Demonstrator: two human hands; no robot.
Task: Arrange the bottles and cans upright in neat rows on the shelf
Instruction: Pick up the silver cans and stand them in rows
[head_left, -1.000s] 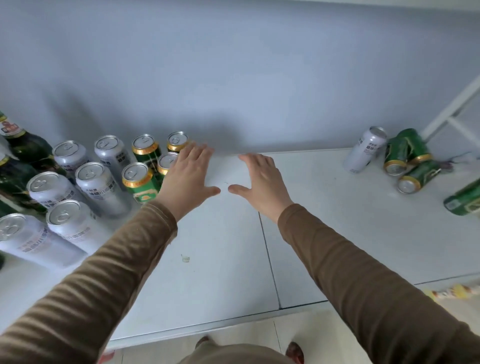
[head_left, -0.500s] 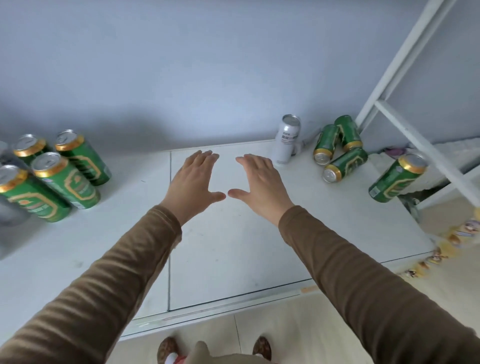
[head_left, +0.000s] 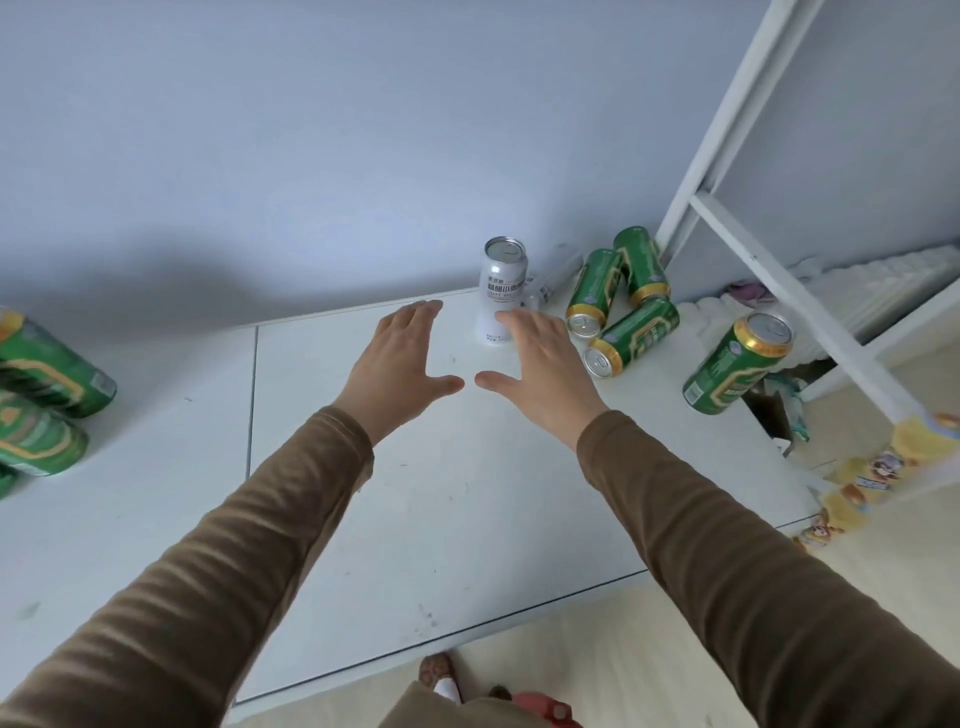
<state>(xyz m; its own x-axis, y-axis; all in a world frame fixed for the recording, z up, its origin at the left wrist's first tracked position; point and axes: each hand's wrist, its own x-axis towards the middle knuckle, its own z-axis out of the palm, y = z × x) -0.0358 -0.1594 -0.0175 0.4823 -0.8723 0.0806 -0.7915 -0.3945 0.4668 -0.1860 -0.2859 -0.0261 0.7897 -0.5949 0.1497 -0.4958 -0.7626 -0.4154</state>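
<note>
A white can (head_left: 500, 283) stands upright at the back of the white shelf (head_left: 467, 519). Right of it, three green cans (head_left: 623, 306) lie toppled in a heap, and another white can (head_left: 556, 275) lies behind them. One green can (head_left: 737, 364) stands near the shelf's right edge. Upright green cans (head_left: 41, 395) show at the far left. My left hand (head_left: 400, 364) and my right hand (head_left: 545, 369) hover flat and empty over the shelf, fingers straight. My right fingertips are just in front of the white can.
A white slanted frame (head_left: 779, 234) rises at the right. A blue wall (head_left: 363, 130) backs the shelf. Beige floor lies below the front edge, with stickered trim (head_left: 857, 483) at the right and my feet (head_left: 441, 680) below.
The view has swung right: the left group of cans has slid out of view and the toppled cans have come closer. Both hands have stayed flat and empty, now nearer the white can.
</note>
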